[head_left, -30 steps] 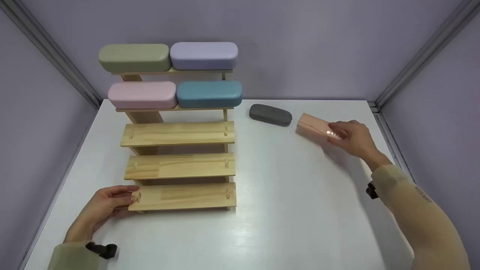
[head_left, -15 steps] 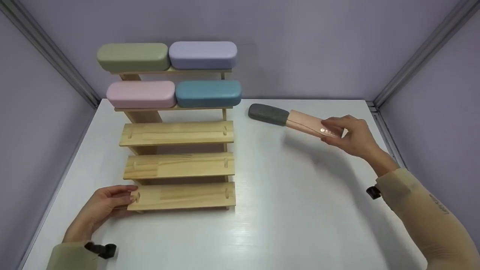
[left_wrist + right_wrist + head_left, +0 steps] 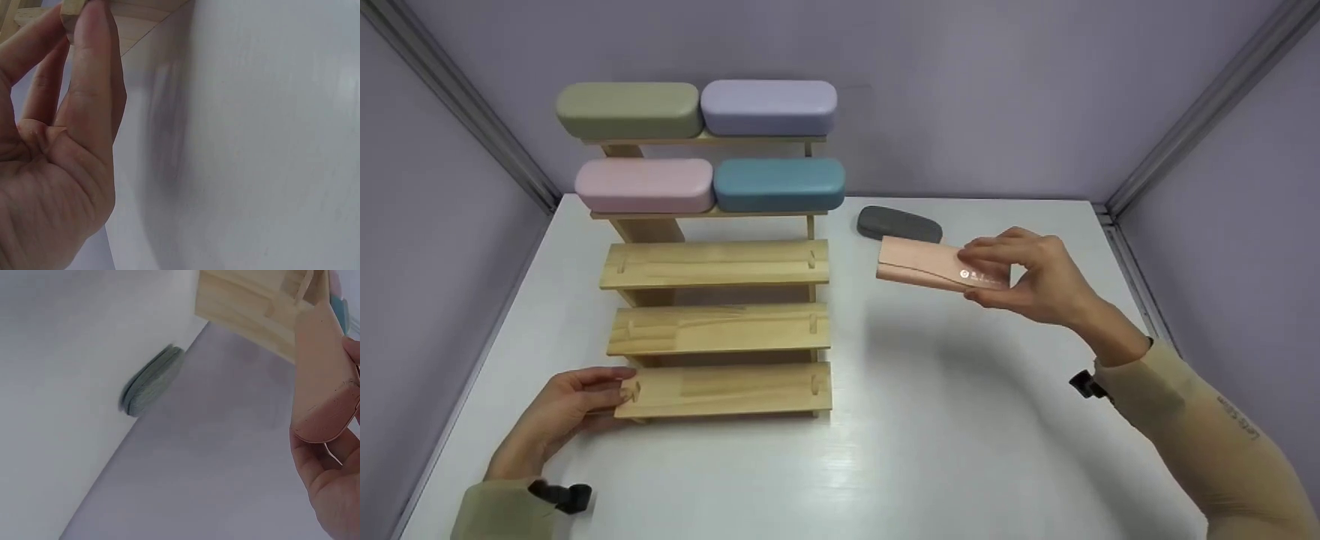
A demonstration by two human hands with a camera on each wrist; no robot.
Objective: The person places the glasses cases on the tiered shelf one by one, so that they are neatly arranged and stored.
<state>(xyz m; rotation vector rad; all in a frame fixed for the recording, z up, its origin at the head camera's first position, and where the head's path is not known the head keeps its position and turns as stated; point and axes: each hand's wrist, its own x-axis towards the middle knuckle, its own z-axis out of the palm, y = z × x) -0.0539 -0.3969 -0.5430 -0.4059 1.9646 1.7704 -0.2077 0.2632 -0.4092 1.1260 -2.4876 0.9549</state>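
My right hand (image 3: 1027, 277) grips the right end of a peach-pink glasses case (image 3: 919, 262), thumb on the near side and fingers over the far side. The case hangs above the table, and its rounded end (image 3: 329, 416) shows in the right wrist view. At the lower left, my left hand (image 3: 566, 409) pinches the left end of the lowest shelf of a wooden tiered rack (image 3: 735, 390). In the left wrist view its thumb (image 3: 90, 67) presses the wood's corner. A dark grey glasses case (image 3: 896, 223) lies on the table behind the peach one, partly overlapped by it.
The rack's top two tiers carry a green case (image 3: 630, 111), a lavender case (image 3: 769, 109), a pink case (image 3: 645, 186) and a teal case (image 3: 780, 184). The lower shelves are bare wood. Pale walls (image 3: 997, 97) close in the white table (image 3: 945, 435) at the back and sides.
The peach glasses case has been lifted off the table and carried left toward the rack by my right hand. My left hand stays at the lowest shelf.
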